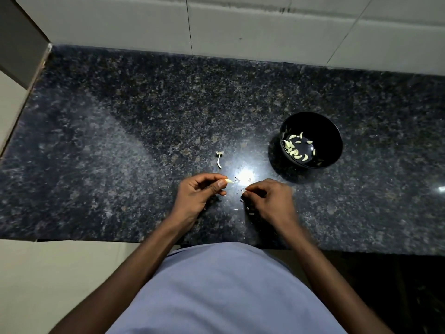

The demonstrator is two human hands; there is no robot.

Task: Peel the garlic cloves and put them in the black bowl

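My left hand (201,192) pinches a pale garlic clove (229,181) between thumb and forefinger, its tip poking out to the right. My right hand (267,197) is curled a short way to the right, its fingertips pinched together on what looks like a scrap of skin; the scrap is too small to be sure. The black bowl (333,138) stands on the counter up and to the right of my right hand. Several peeled cloves (295,150) lie inside it.
A bare garlic stem (219,158) lies on the dark speckled granite counter (120,141) above my left hand. Small flakes of skin (250,212) are scattered around my hands. A tiled wall (240,25) runs behind the counter; the front edge is by my body.
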